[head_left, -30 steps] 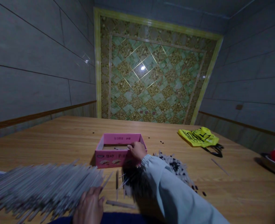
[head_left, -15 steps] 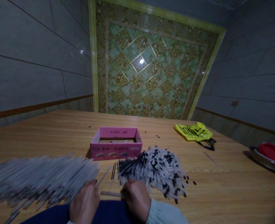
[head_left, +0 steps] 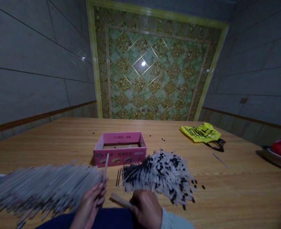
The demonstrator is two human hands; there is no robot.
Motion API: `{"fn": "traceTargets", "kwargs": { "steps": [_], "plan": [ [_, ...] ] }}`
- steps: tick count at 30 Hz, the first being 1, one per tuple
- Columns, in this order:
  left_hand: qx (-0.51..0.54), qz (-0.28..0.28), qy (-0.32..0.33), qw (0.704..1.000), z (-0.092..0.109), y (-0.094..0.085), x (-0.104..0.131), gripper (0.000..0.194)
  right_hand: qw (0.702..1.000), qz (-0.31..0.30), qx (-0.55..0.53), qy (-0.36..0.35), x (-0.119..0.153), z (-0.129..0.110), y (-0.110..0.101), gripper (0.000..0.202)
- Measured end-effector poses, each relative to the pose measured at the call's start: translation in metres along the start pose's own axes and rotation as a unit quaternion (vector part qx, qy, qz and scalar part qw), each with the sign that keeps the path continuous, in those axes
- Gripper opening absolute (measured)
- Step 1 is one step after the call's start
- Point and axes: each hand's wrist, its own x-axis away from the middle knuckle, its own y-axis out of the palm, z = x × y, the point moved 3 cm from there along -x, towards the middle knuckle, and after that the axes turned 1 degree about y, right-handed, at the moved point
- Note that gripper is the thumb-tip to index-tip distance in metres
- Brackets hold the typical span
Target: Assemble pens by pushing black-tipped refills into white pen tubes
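Note:
My left hand [head_left: 92, 198] pinches a thin, pale, translucent tube [head_left: 106, 168] that points up and away, in front of the pink box [head_left: 121, 160]. My right hand [head_left: 148, 206] is closed round a wider, flat-looking greyish strip [head_left: 120, 201] whose free end sticks out to the left. What the strip is I cannot make out. Left of my hands lies a large heap of long translucent tubes [head_left: 47, 183]. Beyond my right hand spreads a pile of thin dark rods with white and black ends [head_left: 164, 176]. A few such items show inside the box.
The wooden table [head_left: 226, 194] reaches back to the tiled wall. A yellow bag [head_left: 201, 133] with black straps lies at the back right, a loose thin stick [head_left: 221, 161] nearer. At the right edge is a metal tray [head_left: 276, 159] with something red. Small black bits are scattered about.
My left hand has turned and lifted, bringing its tube more upright. The strip in my right hand now slants down toward that hand. The view has shifted slightly.

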Motion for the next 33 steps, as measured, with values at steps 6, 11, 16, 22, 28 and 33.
{"fn": "traceTargets", "kwargs": {
  "steps": [6,11,16,22,28,33],
  "plan": [
    [0.058,-0.056,-0.112,0.99,-0.005,0.016,0.014,0.023,0.992,0.035,-0.12,0.005,0.002,0.006,0.004,0.021],
    [-0.033,-0.1,-0.122,0.987,-0.006,0.02,0.018,0.028,0.861,0.09,-0.497,0.055,-0.011,0.015,0.004,0.047],
    [-0.154,-0.208,-0.116,0.959,-0.013,0.03,0.023,0.038,0.723,0.045,-0.685,0.079,-0.019,0.018,0.012,0.049],
    [-0.25,-0.334,-0.092,0.904,-0.023,0.039,0.036,0.037,0.722,0.041,-0.687,0.075,-0.012,0.011,0.015,0.046],
    [-0.228,-0.379,-0.115,0.889,-0.028,0.045,0.042,0.035,0.793,-0.017,-0.607,0.042,-0.01,0.005,0.021,0.036],
    [-0.139,-0.232,-0.108,0.957,-0.02,0.033,0.027,0.029,0.909,0.204,-0.359,0.055,-0.015,0.041,-0.018,0.014]
  ]
}}
